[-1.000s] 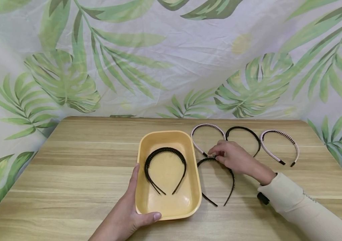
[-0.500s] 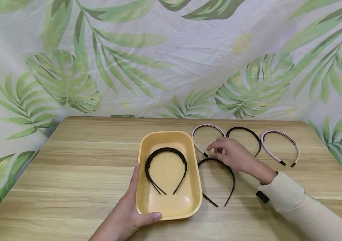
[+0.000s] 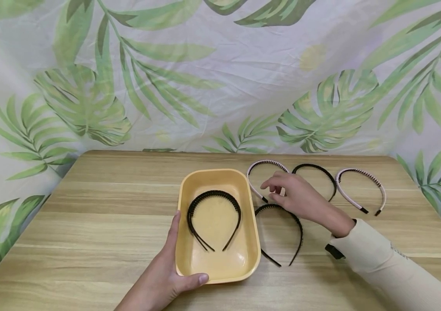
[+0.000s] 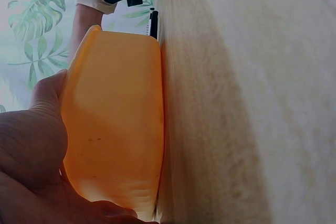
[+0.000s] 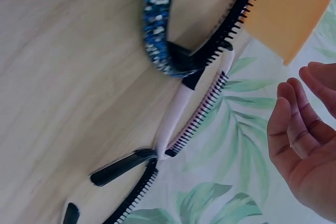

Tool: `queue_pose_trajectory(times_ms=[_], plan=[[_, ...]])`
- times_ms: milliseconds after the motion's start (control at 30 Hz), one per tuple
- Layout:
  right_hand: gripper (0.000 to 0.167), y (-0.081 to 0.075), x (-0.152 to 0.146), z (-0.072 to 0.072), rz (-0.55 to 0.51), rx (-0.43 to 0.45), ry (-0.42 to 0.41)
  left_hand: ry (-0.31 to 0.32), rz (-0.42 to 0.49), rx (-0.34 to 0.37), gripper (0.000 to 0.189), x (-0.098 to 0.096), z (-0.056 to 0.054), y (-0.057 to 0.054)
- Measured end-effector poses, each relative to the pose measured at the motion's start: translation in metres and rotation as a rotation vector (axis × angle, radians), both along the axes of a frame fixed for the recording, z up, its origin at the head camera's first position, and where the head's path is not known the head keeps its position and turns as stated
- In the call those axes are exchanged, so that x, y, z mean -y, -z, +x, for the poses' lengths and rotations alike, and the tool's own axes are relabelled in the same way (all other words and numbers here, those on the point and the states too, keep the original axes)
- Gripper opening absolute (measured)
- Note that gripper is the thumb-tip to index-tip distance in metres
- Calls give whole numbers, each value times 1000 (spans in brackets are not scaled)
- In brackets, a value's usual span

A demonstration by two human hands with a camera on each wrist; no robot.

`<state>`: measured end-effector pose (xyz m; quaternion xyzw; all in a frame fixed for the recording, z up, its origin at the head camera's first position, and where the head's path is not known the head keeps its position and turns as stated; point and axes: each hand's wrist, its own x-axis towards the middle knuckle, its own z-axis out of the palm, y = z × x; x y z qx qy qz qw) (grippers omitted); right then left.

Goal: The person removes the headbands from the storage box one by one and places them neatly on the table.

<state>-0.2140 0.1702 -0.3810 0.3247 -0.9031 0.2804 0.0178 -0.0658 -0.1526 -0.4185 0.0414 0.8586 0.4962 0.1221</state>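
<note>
My left hand grips a yellow plastic tray at its near left corner, with the thumb over the front rim. In the left wrist view the palm lies against the tray's outer wall. Black toothed headbands lie together inside the tray. My right hand hovers above the table, fingers loosely bent, holding nothing. Below it lies a black headband, partly hidden by the tray; the right wrist view shows its blue-and-white speckled outer face. Just behind the hand is a pink headband, partly covered.
Another black headband and a second pink headband lie at the back right of the wooden table. A leaf-patterned cloth hangs along the table's far edge.
My right hand has risen slightly off the near black headband and shifted a little to the left. The left hand and the tray stay in place.
</note>
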Motion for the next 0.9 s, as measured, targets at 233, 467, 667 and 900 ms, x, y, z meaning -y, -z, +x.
queue_pose_trajectory(times_ms=[233, 467, 667, 900], plan=[[21, -6, 8, 3, -15, -1, 1, -10, -13, 21, 145, 0, -1, -1], [19, -9, 17, 4, -31, -29, 4, -11, -14, 15, 145, 0, 0, 0], [20, -9, 28, 4, -52, -59, -33, -5, 25, -4, 145, 0, 0, 2], [21, -10, 40, 6, -55, -107, -54, -13, 27, 33, 146, -1, 0, 1]])
